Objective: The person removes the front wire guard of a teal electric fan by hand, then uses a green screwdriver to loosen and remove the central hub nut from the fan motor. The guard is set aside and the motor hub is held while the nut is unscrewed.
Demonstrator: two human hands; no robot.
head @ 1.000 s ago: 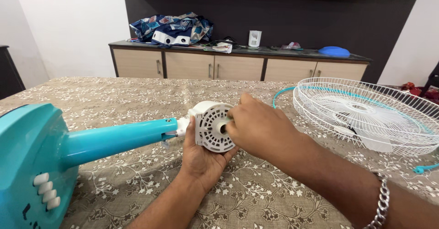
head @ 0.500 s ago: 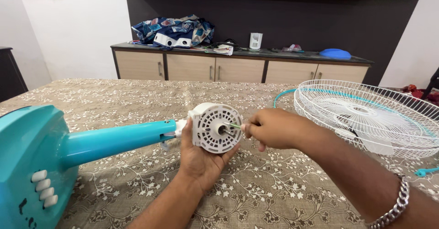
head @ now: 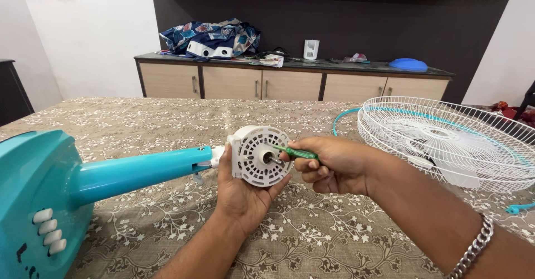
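A floral-clothed worktop (head: 334,240) fronts a dark wall and sideboard (head: 262,81). One turquoise fan stand (head: 134,170) lies there beside one grille (head: 446,139). Left hand (head: 242,192) cups its motor housing (head: 257,155); right hand (head: 334,165) grips one green screwdriver (head: 296,153).

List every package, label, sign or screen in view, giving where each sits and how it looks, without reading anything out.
Dark printed markings: on the front of the turquoise plastic fan base, lower left, below the white push buttons; small and blurred.
Small white upright box-like item: on the long wooden sideboard at the back, rectangular with a grey patch; whether it is a package cannot be told.
No signs or screens show.
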